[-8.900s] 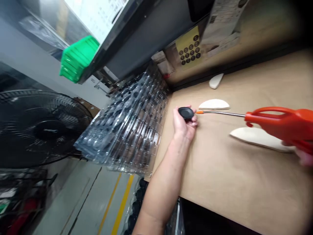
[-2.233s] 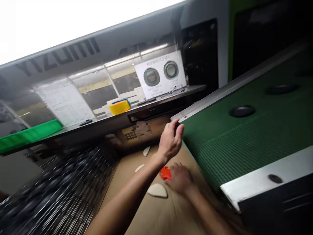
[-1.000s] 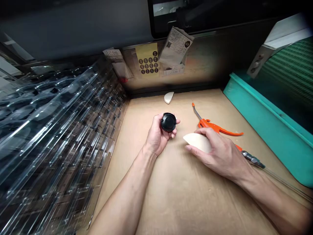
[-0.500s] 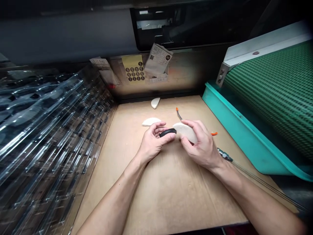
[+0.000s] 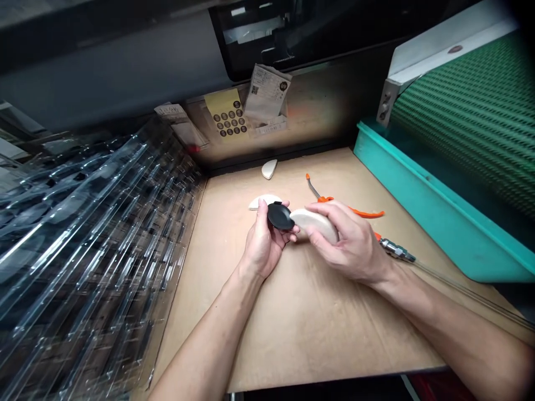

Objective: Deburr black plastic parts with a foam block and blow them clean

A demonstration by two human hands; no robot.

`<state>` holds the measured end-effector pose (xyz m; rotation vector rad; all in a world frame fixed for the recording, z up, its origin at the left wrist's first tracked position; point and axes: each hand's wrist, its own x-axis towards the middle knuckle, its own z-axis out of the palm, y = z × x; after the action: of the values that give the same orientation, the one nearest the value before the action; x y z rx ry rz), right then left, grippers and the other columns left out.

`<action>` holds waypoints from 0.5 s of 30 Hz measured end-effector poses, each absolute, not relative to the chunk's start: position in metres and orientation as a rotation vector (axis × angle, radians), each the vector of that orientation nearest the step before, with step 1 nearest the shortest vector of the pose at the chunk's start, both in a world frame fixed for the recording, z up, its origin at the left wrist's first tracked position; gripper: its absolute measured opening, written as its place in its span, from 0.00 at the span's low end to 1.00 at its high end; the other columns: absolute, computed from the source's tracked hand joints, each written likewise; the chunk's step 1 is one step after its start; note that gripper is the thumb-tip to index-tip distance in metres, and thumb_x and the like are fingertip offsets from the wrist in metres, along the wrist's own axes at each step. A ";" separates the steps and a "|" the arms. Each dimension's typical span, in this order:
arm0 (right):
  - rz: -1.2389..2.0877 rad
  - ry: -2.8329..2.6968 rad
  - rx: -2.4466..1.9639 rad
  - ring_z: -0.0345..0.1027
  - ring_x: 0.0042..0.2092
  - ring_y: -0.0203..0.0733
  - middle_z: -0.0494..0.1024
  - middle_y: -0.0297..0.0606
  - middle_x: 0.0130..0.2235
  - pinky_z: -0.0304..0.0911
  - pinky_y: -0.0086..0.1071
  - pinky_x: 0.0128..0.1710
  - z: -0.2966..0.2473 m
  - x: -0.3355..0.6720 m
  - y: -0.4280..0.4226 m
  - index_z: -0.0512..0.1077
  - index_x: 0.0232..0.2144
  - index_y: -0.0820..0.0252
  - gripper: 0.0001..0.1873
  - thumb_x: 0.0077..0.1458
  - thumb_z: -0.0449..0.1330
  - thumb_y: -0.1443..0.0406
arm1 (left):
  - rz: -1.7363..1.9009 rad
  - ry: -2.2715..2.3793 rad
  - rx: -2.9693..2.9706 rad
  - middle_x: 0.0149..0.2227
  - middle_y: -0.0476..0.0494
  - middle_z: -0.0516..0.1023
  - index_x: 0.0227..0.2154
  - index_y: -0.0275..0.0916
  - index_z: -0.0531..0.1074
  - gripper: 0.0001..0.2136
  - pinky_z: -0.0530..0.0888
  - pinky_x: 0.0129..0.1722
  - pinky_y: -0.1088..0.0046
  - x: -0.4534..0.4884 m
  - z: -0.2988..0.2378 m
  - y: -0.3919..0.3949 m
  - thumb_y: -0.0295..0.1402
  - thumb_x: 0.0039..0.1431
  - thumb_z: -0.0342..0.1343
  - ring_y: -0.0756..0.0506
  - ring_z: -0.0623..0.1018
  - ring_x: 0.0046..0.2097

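Observation:
My left hand (image 5: 270,239) grips a small round black part (image 5: 279,216), its dished face turned up toward me. In my right hand (image 5: 349,239) is a pale, half-round felt pad (image 5: 313,223), pinched between thumb and fingers. The pad's left tip meets or overlaps the black part's right edge. Just behind my left hand lies another half-round pad (image 5: 264,200), and a smaller pale wedge (image 5: 270,169) rests farther back. An orange air blow gun (image 5: 326,199) with a thin bent nozzle lies behind my right hand, which partly hides it.
Stacked clear plastic trays (image 5: 104,267) fill the left side. A teal bin (image 5: 434,206) and a green conveyor belt (image 5: 468,111) stand at the right. Cardboard (image 5: 301,334) covers the work surface. A metal hose fitting (image 5: 397,250) and tube run rightward. Labels (image 5: 267,92) hang at the back.
My left hand has turned the black part from edge-on to face-up. The pad in my right hand has come against it. The view has shifted, showing more of the blow gun.

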<state>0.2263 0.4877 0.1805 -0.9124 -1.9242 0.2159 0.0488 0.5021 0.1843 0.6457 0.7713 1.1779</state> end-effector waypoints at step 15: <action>0.088 -1.845 -1.058 0.76 0.48 0.52 0.80 0.46 0.48 0.73 0.43 0.48 0.182 0.237 0.492 0.74 0.52 0.65 0.17 0.63 0.60 0.64 | 0.979 0.784 0.425 0.30 0.43 0.76 0.39 0.34 0.72 0.29 0.69 0.19 0.78 0.056 0.189 0.499 0.53 0.74 0.33 0.51 0.75 0.23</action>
<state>0.2369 0.4920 0.1822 -1.0583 -1.8455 0.0877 0.0556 0.4992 0.1891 0.4248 0.7837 0.9794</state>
